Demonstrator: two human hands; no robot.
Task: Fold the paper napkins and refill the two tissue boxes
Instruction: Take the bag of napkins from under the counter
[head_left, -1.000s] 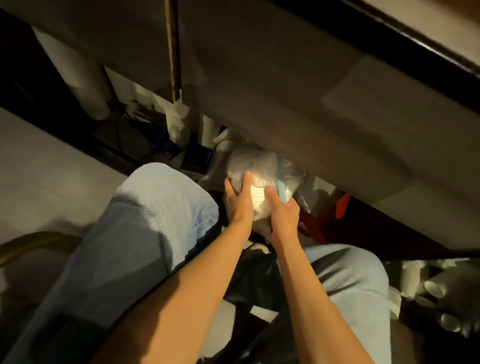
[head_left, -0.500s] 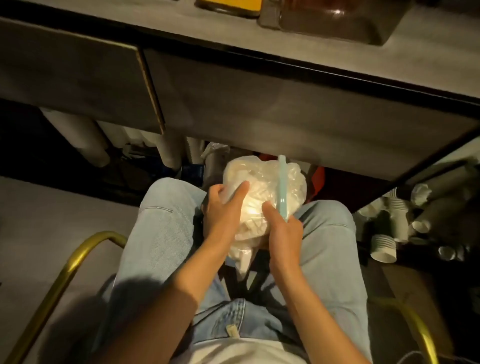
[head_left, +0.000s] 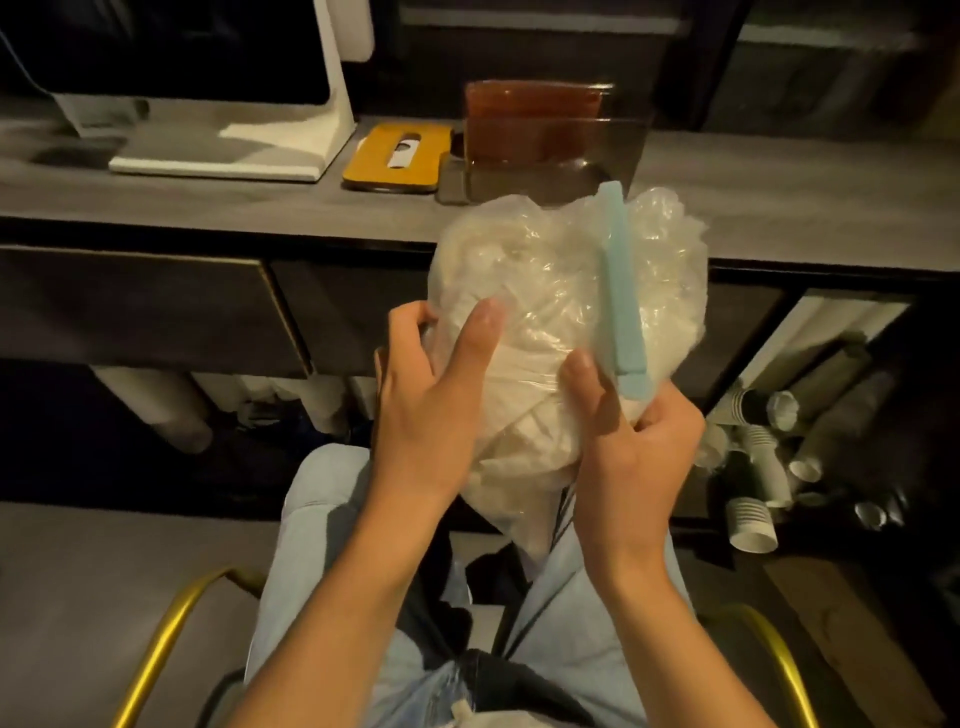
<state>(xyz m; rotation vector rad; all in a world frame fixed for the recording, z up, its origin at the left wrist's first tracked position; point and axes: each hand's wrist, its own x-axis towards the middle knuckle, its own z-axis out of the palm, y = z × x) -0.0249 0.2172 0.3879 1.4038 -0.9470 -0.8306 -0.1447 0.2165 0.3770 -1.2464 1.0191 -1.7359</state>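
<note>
A clear plastic bag (head_left: 550, 291) stuffed with white paper napkins is held up in front of the counter edge, between both hands. My left hand (head_left: 431, 400) grips its left side, thumb across the front. My right hand (head_left: 634, 447) grips the lower right, fingers curled by the light blue sealing clip (head_left: 621, 301) that runs up the bag. On the counter behind stand a yellow tissue box lid (head_left: 397, 156) with a slot and a brown translucent tissue box (head_left: 535, 124).
A white monitor stand (head_left: 291, 130) sits on the grey counter (head_left: 156, 202) at left. Below the counter are dark drawer fronts (head_left: 135, 301), rolls, and stacks of paper cups (head_left: 753, 467) at right. My knees and a gold chair frame (head_left: 171, 634) fill the foreground.
Both hands pulled the napkin bag out from under the counter and lifted it up to counter height. The view tilted up from the shelf to the counter top.
</note>
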